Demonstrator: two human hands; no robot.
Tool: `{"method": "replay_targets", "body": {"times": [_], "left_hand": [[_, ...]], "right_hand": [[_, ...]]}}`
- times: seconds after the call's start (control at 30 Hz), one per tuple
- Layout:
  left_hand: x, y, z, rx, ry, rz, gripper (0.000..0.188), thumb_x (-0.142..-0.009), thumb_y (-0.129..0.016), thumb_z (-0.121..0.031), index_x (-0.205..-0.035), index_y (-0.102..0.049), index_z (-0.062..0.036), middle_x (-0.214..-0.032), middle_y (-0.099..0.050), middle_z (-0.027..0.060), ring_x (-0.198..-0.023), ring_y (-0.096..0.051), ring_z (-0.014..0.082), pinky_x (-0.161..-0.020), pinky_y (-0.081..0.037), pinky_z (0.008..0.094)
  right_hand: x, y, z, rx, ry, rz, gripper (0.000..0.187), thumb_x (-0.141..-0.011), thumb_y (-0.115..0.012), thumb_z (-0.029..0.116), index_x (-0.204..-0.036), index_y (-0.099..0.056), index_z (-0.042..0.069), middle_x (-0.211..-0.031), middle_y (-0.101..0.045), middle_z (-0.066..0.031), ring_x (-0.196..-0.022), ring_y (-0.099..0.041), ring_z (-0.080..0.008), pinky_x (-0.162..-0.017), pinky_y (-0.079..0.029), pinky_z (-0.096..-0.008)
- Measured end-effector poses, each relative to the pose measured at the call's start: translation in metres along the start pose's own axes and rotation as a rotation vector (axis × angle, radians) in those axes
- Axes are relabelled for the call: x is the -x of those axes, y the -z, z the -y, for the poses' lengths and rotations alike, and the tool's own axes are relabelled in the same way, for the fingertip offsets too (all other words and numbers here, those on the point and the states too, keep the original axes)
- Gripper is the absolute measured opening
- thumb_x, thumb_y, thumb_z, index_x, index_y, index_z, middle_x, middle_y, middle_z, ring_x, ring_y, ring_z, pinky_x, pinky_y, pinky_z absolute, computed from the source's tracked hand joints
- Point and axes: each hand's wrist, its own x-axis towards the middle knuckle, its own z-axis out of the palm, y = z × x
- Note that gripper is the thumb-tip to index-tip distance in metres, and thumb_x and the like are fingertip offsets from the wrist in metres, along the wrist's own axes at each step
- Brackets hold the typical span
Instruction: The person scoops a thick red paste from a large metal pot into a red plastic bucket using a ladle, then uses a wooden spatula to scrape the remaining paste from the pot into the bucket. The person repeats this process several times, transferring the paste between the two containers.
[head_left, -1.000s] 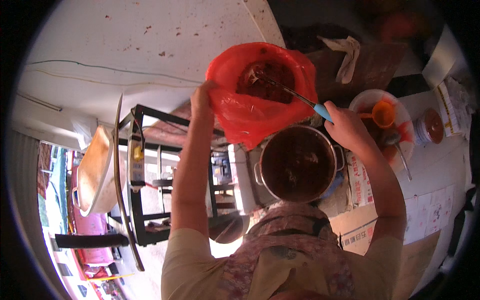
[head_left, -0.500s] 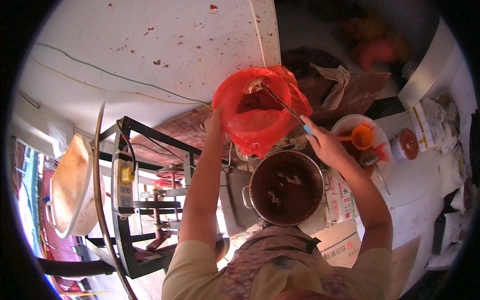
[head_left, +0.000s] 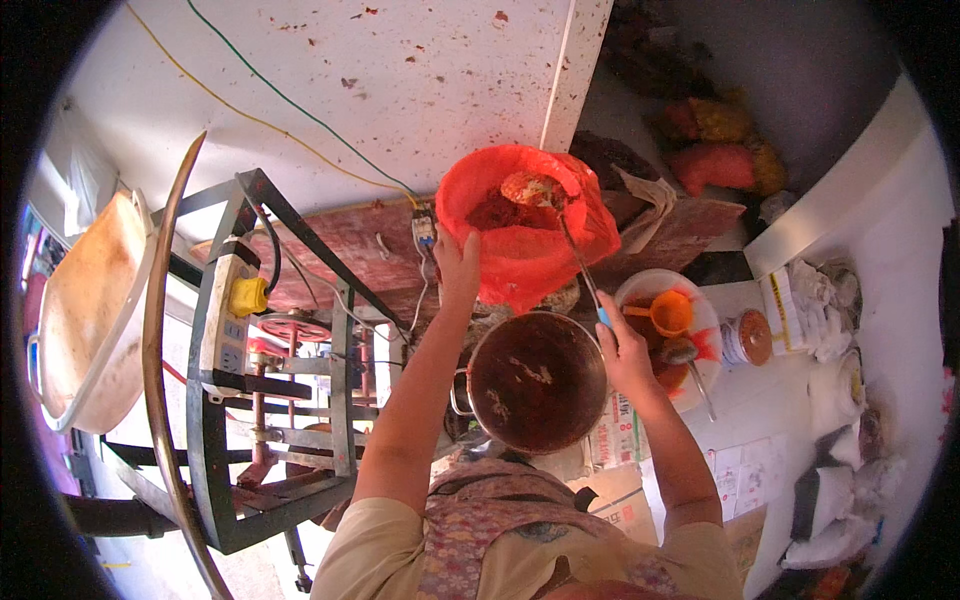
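A red plastic bag (head_left: 525,262) lines an open round container, with dark red, crumbly stuff (head_left: 497,210) inside. My left hand (head_left: 460,266) is closed on its near left edge. In my right hand (head_left: 627,357) is the blue-tipped handle of a long ladle (head_left: 577,250). Its bowl, coated with red bits, hangs at the bag's mouth towards the right; whether it touches the contents I cannot tell. Just nearer to me stands a steel pot (head_left: 537,383) with side handles, holding a dark brown-red layer with paler streaks.
Right of the pot, a white tub (head_left: 632,292) holds an orange scoop (head_left: 670,312) and a metal ladle (head_left: 690,362); a round container (head_left: 750,338) stands beyond. At left are a metal frame (head_left: 215,400) with a power strip (head_left: 228,320), a curved bar (head_left: 160,330) and a large stained basin (head_left: 95,320).
The whole view has shifted. The ladle's bowl has moved right and slightly nearer across the bag's mouth, with my right hand drawn back towards me. My left hand stays at the bag's edge.
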Motion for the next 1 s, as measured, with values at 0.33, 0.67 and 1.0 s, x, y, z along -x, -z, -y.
{"method": "replay_targets", "body": {"times": [0.33, 0.67, 1.0], "left_hand": [[-0.008, -0.012, 0.016, 0.005, 0.050, -0.023, 0.083, -0.085, -0.059, -0.034, -0.144, -0.018, 0.0082, -0.140, -0.028, 0.0348, -0.130, -0.031, 0.0445, -0.109, -0.028, 0.0425], [-0.094, -0.007, 0.020, -0.299, 0.352, 0.120, 0.041, -0.070, -0.066, -0.029, -0.095, -0.069, 0.0037, -0.095, -0.069, 0.0216, -0.091, -0.065, 0.0396, -0.078, -0.052, 0.0423], [-0.048, -0.006, 0.021, 0.310, 0.210, -0.217, 0.031, -0.069, -0.051, -0.006, -0.092, -0.069, 0.0040, -0.072, -0.064, 0.0081, -0.060, -0.058, 0.0164, -0.056, -0.046, 0.0319]], "right_hand": [[0.006, -0.015, 0.015, 0.072, -0.112, 0.008, 0.046, -0.098, -0.047, 0.023, -0.142, -0.037, 0.023, -0.120, -0.054, -0.0304, -0.103, -0.056, -0.0468, -0.082, -0.049, -0.0467], [0.009, -0.049, -0.003, -0.159, -0.157, -0.112, 0.045, -0.098, -0.046, 0.022, -0.142, -0.038, 0.014, -0.129, -0.051, -0.0245, -0.120, -0.047, -0.0406, -0.105, -0.032, -0.0413], [0.054, -0.102, -0.060, -0.127, -0.095, -0.214, 0.044, -0.101, -0.042, 0.020, -0.144, -0.035, 0.013, -0.070, -0.041, 0.0043, -0.052, -0.038, -0.0025, -0.044, -0.034, -0.0187]]}}
